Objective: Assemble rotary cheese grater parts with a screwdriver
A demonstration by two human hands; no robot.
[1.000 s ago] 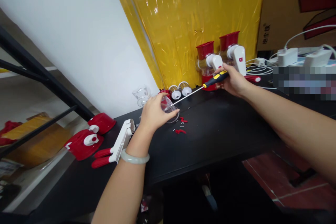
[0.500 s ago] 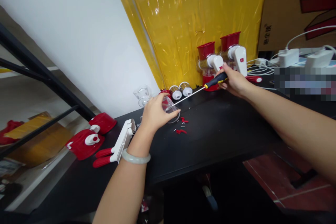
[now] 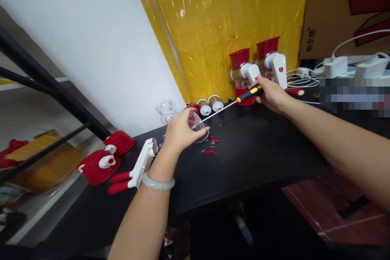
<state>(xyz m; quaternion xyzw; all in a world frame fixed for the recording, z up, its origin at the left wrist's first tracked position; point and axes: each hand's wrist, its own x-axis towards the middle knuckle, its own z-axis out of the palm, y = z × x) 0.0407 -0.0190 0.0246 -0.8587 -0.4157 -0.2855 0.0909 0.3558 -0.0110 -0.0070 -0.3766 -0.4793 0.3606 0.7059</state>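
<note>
My left hand (image 3: 181, 130), with a pale bangle on its wrist, grips a clear plastic part (image 3: 201, 135) with a round rim, low over the black table. A screwdriver (image 3: 248, 94) with a black and yellow handle is held in my right hand (image 3: 272, 92). Its long shaft slants down to the left, and the tip reaches into the clear part; what it touches there is hidden. Close by on the table lie two small red pieces (image 3: 210, 152) and several small screws or pins (image 3: 212, 146). Two drum-shaped parts (image 3: 215, 103) with white ends lie behind.
Two red and white rotary graters (image 3: 243, 69) stand at the back right. White crank arms with red handles (image 3: 120, 187) and red bases (image 3: 100, 166) lie at the left. Chargers and cables (image 3: 335, 67) sit at the far right. Yellow sheeting (image 3: 213, 28) covers the back.
The screwdriver handle and my right hand have shifted very slightly. My left hand and the clear part stay in place.
</note>
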